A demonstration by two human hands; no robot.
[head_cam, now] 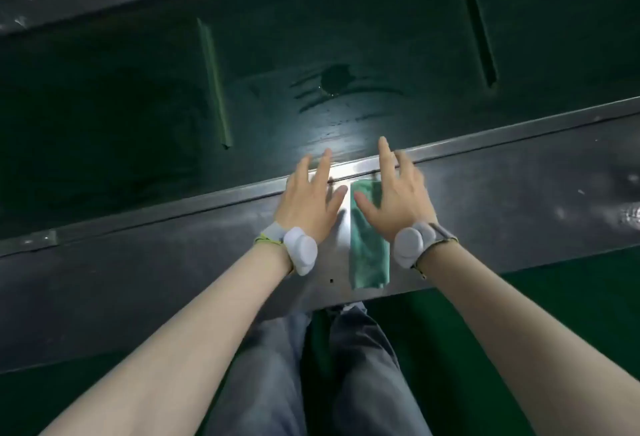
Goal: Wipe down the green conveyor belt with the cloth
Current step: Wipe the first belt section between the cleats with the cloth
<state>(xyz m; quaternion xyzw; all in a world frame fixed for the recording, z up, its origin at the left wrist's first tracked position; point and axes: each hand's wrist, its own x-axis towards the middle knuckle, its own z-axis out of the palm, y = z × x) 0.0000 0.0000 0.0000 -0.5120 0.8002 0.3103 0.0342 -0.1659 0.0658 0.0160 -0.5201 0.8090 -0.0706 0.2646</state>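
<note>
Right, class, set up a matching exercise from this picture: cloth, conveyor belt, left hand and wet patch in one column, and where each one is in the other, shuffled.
Things:
1. cloth
2. conveyor belt
3. left hand
4. wet patch

Places:
A. beyond the metal ledge
B. lying on the metal ledge
C. on the belt's surface
D. open, left of the cloth

Pairs: 1-B, 2-A, 3-D, 4-C
</note>
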